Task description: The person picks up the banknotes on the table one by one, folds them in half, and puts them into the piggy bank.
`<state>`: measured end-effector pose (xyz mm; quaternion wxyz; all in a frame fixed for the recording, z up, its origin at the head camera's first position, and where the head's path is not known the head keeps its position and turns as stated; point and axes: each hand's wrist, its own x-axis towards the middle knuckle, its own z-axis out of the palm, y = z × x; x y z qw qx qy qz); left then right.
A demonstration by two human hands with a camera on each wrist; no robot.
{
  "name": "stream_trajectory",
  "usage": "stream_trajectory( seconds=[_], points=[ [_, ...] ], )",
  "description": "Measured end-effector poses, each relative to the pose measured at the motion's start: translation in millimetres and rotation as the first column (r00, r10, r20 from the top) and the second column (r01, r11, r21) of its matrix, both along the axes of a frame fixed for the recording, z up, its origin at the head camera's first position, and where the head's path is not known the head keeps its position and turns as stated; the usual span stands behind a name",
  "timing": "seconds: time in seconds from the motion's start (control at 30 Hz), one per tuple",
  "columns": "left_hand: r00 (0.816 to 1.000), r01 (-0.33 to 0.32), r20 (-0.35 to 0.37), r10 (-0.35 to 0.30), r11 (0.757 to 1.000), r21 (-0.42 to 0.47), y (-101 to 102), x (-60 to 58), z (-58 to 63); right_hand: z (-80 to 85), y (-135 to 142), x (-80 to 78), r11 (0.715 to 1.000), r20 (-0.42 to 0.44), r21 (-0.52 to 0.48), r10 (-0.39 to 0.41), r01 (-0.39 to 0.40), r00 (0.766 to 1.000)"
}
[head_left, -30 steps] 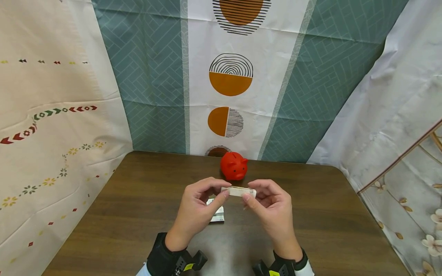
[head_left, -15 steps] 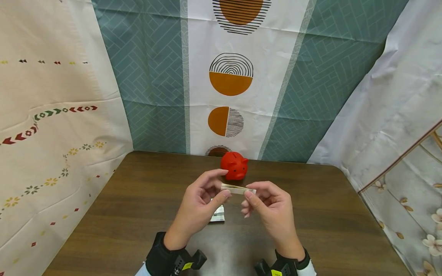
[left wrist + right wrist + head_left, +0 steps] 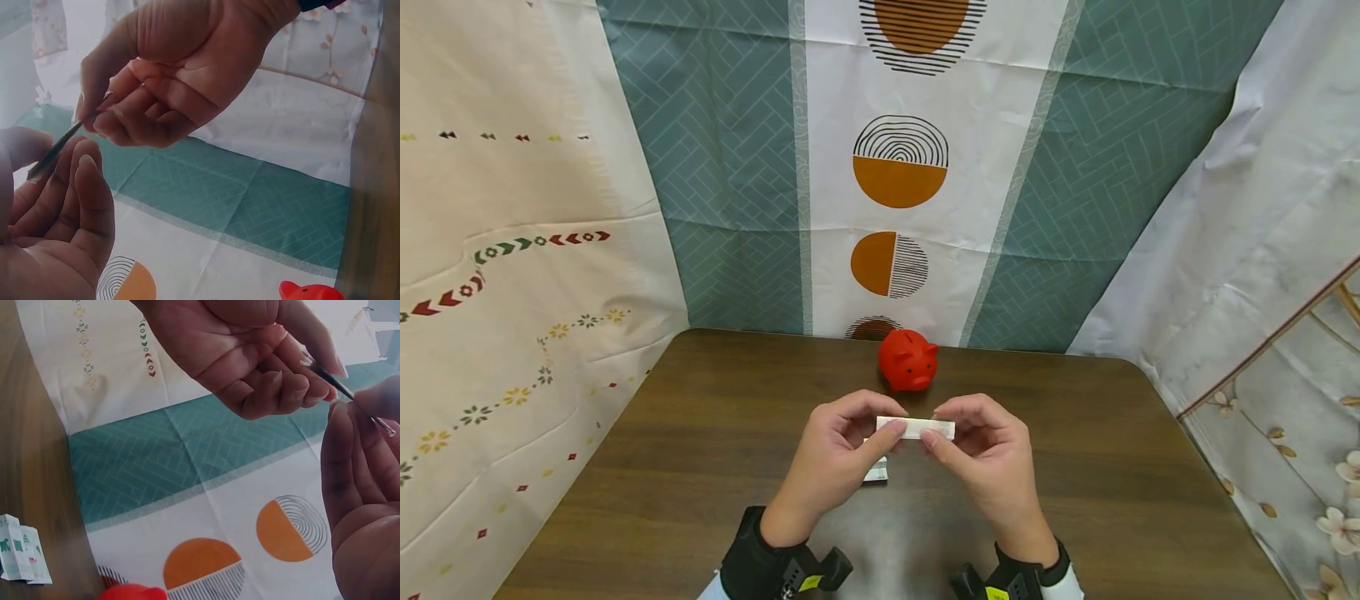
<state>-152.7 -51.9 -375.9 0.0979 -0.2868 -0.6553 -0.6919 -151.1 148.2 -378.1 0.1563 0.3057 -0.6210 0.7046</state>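
Observation:
A narrow, pale folded banknote [image 3: 917, 428] is held level above the table in the head view. My left hand [image 3: 841, 450] pinches its left part between thumb and fingers, and my right hand [image 3: 992, 454] pinches its right part the same way. Edge-on, the banknote [image 3: 56, 150] looks like a thin dark strip in the left wrist view. Beneath my left hand, partly hidden by it, lies more folded paper [image 3: 877, 473]. In the right wrist view this folded paper [image 3: 17, 550] shows green print and upright folds.
A red piggy bank [image 3: 908, 362] stands near the table's back edge, behind the hands. The brown wooden table [image 3: 1075, 467] meets a patterned teal and white cloth [image 3: 722, 250] at the back. Light curtains hang at both sides.
The banknote has turned so a broad white face shows, after a thin edge half a second ago. My left fingers lifted off it, then came down onto it again.

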Motion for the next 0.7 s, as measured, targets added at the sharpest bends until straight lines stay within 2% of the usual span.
stream_trajectory(
  seconds=[0.07, 0.2, 0.3, 0.4, 0.5, 0.6, 0.7],
  points=[
    [1.0, 0.007, -0.009, -0.007, 1.0, -0.012, 1.1, -0.6, -0.9, -0.2, -1.5, -0.2, 1.0, -0.012, 0.011, 0.007, -0.007, 1.0],
    [0.996, 0.018, -0.082, -0.02, 1.0, -0.024, 3.3, -2.6, -3.9, -0.6, -4.9, -0.3, 0.998, 0.002, 0.052, 0.031, -0.031, 1.0],
    [0.991, -0.001, -0.132, -0.005, 0.999, -0.039, 4.4, -3.2, -5.0, -0.7, -6.3, -0.2, 0.996, 0.001, 0.085, 0.025, -0.025, 1.0],
    [0.987, -0.016, -0.158, 0.009, 0.999, -0.045, 4.7, -2.4, -4.2, -0.6, -7.0, 0.0, 0.996, -0.043, 0.085, 0.035, -0.031, 0.998],
    [0.988, -0.008, -0.154, 0.002, 0.999, -0.034, 4.8, -1.4, -3.4, -0.2, -6.9, 0.2, 0.997, -0.078, 0.059, 0.053, -0.048, 0.996],
    [0.991, -0.002, -0.132, 0.001, 1.0, -0.014, 4.1, -0.4, -2.4, 0.5, -5.7, 0.2, 0.998, -0.078, 0.028, 0.056, -0.054, 0.995],
    [0.99, -0.005, -0.141, 0.005, 1.0, 0.003, 2.9, 0.2, -1.5, 0.9, -4.2, -0.6, 0.998, -0.075, 0.004, 0.064, -0.064, 0.995]
  ],
)
